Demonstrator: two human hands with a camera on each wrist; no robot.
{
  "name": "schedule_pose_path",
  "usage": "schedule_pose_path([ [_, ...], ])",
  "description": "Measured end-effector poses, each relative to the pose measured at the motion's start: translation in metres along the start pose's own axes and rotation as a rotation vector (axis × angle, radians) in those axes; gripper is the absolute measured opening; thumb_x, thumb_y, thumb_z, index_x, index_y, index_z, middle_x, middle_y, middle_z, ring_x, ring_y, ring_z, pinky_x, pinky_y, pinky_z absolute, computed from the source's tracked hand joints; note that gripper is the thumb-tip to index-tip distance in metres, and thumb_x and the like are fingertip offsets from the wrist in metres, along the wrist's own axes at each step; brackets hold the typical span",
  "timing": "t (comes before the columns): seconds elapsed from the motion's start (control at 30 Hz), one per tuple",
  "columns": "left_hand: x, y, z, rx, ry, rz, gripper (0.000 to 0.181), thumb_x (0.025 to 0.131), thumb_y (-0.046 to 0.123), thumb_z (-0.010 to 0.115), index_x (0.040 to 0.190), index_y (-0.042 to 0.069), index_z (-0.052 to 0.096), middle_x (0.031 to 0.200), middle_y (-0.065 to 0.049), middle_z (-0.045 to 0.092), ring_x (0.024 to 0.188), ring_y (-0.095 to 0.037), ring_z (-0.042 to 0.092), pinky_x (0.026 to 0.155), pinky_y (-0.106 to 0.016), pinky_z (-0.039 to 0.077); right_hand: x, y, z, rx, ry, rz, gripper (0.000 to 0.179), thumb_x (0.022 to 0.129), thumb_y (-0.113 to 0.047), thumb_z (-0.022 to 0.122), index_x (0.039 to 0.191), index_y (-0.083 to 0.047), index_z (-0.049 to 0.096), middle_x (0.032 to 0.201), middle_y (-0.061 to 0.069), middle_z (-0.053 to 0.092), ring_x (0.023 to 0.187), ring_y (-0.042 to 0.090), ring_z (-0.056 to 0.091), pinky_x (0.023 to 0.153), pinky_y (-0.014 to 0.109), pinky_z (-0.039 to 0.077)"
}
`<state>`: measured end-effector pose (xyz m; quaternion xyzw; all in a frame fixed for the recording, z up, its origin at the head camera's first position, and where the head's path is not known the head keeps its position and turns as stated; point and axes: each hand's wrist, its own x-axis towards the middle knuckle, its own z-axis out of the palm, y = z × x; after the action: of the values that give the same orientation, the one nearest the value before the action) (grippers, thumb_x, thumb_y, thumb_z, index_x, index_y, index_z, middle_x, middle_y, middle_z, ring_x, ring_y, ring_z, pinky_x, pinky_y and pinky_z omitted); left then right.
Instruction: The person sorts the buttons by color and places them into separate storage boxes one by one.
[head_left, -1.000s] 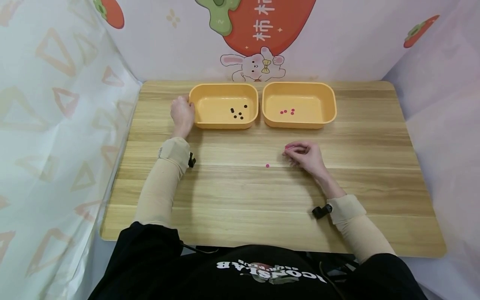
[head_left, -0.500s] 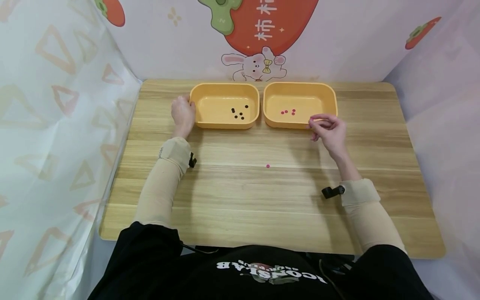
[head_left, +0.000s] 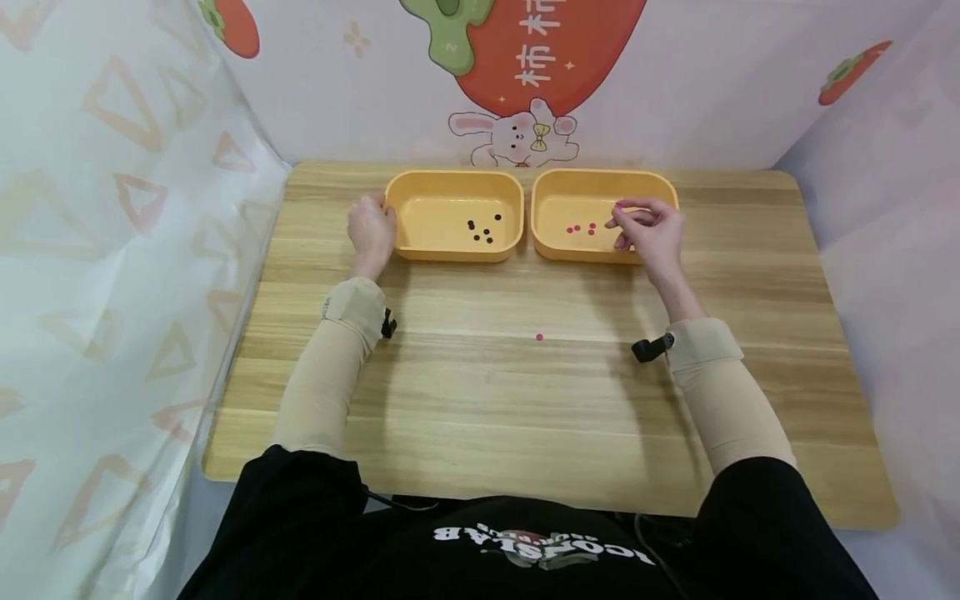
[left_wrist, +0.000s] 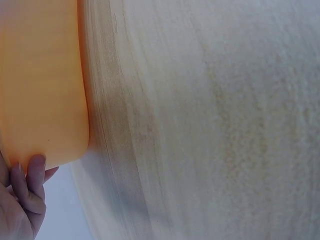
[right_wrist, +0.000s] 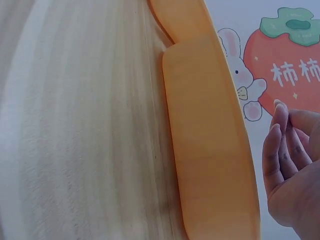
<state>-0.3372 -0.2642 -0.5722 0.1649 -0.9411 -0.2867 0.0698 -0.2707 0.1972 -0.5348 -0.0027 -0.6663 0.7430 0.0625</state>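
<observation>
My left hand [head_left: 372,236] holds the left end of a yellow plastic box [head_left: 427,244]. Its fingers [left_wrist: 35,180] lie against the outer wall at the corner in the left wrist view. Several small black discs [head_left: 487,232] lie in that box. Over the right part of a second yellow box [head_left: 551,247] is my right hand [head_left: 656,237], thumb and forefinger pinching a small pink disc [head_left: 618,206]. Several pink discs [head_left: 577,228] lie on this box's floor. Another pink disc [head_left: 539,337] is on the wooden table [head_left: 465,400].
The two boxes stand side by side near the table's back edge, with a narrow gap between them. Behind rises a printed backdrop [head_left: 690,92] with a rabbit and a red fruit. White patterned sheeting [head_left: 112,275] hangs on the left.
My right hand has moved from the table up and over the right box, carrying the pink disc. My left hand has stayed at the left box. The head view has shifted slightly.
</observation>
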Motion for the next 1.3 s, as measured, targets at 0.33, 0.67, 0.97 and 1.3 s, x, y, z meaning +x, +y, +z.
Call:
schedule_pose_path([
  [0.33, -0.019, 0.017, -0.017, -0.025, 0.011, 0.034, 0.025, 0.109, 0.011, 0.063, 0.124, 0.002, 0.081, 0.125, -0.020, 0.081, 0.111, -0.035, 0.079, 0.092, -0.049, 0.067, 0.015, 0.005, 0.003, -0.034, -0.001, 0.022, 0.019, 0.099, 0.000, 0.077, 0.115, 0.010, 0.073, 0.071, -0.005, 0.081, 0.044, 0.007, 0.064, 0.045, 0.016, 0.055],
  [0.67, 0.009, -0.005, 0.007, 0.012, 0.001, -0.010, 0.030, 0.109, 0.019, 0.063, 0.133, 0.014, 0.080, 0.131, -0.013, 0.081, 0.115, -0.030, 0.077, 0.094, -0.047, 0.064, 0.018, 0.007, -0.002, -0.063, 0.000, 0.041, 0.031, 0.100, -0.004, 0.078, 0.124, 0.013, 0.069, 0.072, -0.008, 0.081, 0.045, 0.006, 0.065, 0.046, 0.016, 0.054],
  [0.97, -0.029, 0.028, -0.022, 0.006, 0.050, 0.073, 0.025, 0.108, 0.006, 0.060, 0.119, -0.003, 0.079, 0.124, -0.025, 0.080, 0.119, -0.043, 0.076, 0.096, -0.058, 0.063, -0.011, -0.001, -0.001, 0.021, -0.069, -0.018, 0.020, 0.098, 0.003, 0.078, 0.116, 0.010, 0.075, 0.076, -0.001, 0.082, 0.046, 0.009, 0.065, 0.044, 0.018, 0.053],
  [1.3, -0.025, 0.025, -0.018, 0.007, 0.035, 0.041, 0.026, 0.108, 0.008, 0.060, 0.123, 0.001, 0.081, 0.126, -0.021, 0.080, 0.118, -0.039, 0.077, 0.097, -0.054, 0.064, -0.067, 0.016, 0.002, -0.107, -0.314, 0.008, 0.025, 0.098, 0.009, 0.073, 0.123, 0.012, 0.073, 0.080, -0.006, 0.083, 0.051, 0.012, 0.066, 0.046, 0.021, 0.054],
])
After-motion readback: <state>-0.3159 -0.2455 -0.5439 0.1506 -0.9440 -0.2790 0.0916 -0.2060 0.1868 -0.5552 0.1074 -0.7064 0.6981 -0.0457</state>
